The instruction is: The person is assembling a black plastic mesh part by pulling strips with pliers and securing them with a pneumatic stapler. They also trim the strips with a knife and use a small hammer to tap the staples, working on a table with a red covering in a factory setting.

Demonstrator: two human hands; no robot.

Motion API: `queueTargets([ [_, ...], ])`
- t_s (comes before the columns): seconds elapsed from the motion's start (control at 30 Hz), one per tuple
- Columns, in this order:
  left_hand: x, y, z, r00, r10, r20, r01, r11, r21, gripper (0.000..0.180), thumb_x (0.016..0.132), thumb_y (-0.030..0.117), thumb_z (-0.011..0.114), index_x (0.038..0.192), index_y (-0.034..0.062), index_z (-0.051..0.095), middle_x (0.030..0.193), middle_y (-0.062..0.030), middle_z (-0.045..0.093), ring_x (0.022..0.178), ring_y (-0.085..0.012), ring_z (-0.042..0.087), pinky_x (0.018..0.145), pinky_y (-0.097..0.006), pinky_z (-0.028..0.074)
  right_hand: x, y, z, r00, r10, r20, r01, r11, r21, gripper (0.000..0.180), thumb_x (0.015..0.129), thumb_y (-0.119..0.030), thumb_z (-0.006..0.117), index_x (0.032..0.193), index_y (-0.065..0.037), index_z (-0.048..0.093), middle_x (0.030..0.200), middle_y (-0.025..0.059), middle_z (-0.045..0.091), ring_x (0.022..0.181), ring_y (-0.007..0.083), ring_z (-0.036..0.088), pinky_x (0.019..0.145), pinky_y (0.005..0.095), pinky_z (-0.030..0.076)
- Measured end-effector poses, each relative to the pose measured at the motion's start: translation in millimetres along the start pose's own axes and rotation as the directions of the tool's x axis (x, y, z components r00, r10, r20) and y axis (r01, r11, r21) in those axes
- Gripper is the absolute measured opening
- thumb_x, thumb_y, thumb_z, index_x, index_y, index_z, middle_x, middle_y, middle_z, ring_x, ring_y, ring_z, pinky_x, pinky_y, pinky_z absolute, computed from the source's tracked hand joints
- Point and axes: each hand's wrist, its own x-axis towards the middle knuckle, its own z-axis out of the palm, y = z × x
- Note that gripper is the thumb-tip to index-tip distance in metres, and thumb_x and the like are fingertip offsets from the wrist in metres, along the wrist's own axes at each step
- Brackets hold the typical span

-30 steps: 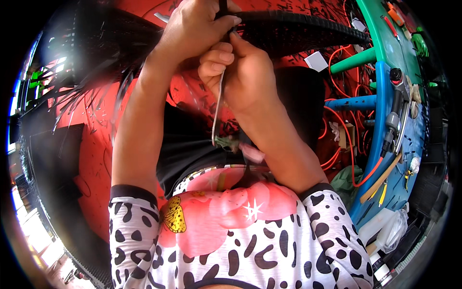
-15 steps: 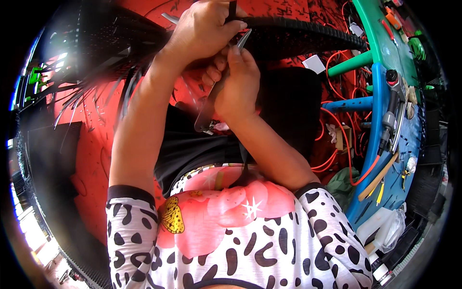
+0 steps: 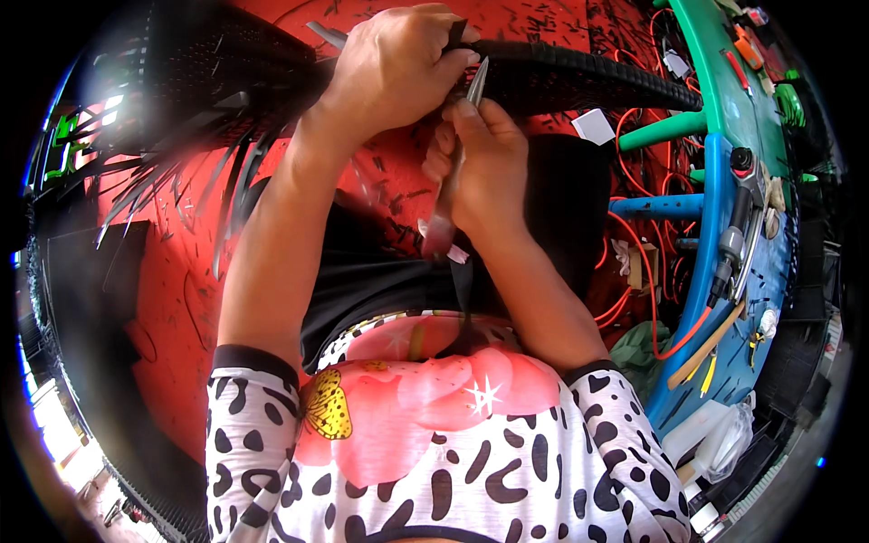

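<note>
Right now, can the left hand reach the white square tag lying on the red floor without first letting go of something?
Probably not. The left hand is clamped on the black woven rim, and the white square tag lies on the far side of the right hand with its metal tool, so it would have to release and cross over.

Hands (image 3: 434, 118) on black woven rim (image 3: 579, 77)

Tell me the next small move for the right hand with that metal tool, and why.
Probably ease the metal tool tip further under the black woven rim: the right hand has it pointed there, and the left hand clamps the rim.
</note>
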Motion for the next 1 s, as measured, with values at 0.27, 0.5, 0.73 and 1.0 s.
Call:
queueTargets([
  [0.27, -14.2, -3.5, 14.4, 0.981, 0.138, -0.134, -0.13, 0.989, 0.064, 0.014, 0.077, 0.016, 0.065, 0.085, 0.0053, 0.067, 0.08, -0.0101, 0.063, 0.073, -0.0312, 0.062, 0.064, -0.039, 0.05, -13.7, -42.0, -5.6, 0.903, 0.36, 0.235, -0.418, 0.865, 0.28, 0.019, 0.097, -0.02, 0.048, 0.087, -0.004, 0.051, 0.064, 0.0015, 0.043, 0.048, 0.0115, 0.039, 0.045, 0.0274, 0.031],
  [0.5, -15.5, -3.1, 15.6, 0.984, 0.123, -0.133, -0.116, 0.992, 0.056, 0.011, 0.076, 0.014, 0.066, 0.083, 0.0053, 0.066, 0.082, -0.0093, 0.062, 0.073, -0.0315, 0.062, 0.063, -0.039, 0.05, -5.6, -45.3, -22.7, 0.791, 0.382, 0.479, -0.585, 0.702, 0.407, 0.024, 0.097, -0.024, 0.047, 0.097, -0.002, 0.056, 0.064, -0.001, 0.043, 0.049, 0.0084, 0.039, 0.045, 0.0254, 0.031],
  [0.73, -16.2, -2.6, 15.4, 0.992, 0.128, 0.0, -0.128, 0.989, 0.079, 0.018, 0.079, 0.01, 0.067, 0.095, 0.0025, 0.064, 0.085, -0.0139, 0.064, 0.075, -0.0351, 0.062, 0.065, -0.037, 0.05, -35.2, -63.4, -31.7, 0.798, 0.345, 0.493, -0.442, 0.892, 0.092, 0.025, 0.096, -0.025, 0.051, 0.1, 0.0, 0.058, 0.061, 0.0011, 0.045, 0.046, 0.0089, 0.039, 0.042, 0.0237, 0.031],
  [1.0, -13.2, -17.6, 13.6, 0.993, -0.002, 0.115, 0.014, 0.994, -0.104, 0.017, 0.086, 0.018, 0.06, 0.097, 0.0056, 0.065, 0.087, -0.0157, 0.067, 0.079, -0.0344, 0.063, 0.069, -0.037, 0.05, -77.7, -113.2, -103.8, 0.996, -0.04, -0.078, 0.008, 0.927, -0.375, 0.021, 0.093, -0.02, 0.053, 0.1, 0.0, 0.055, 0.063, 0.0019, 0.049, 0.047, 0.0095, 0.044, 0.045, 0.0237, 0.037],
])
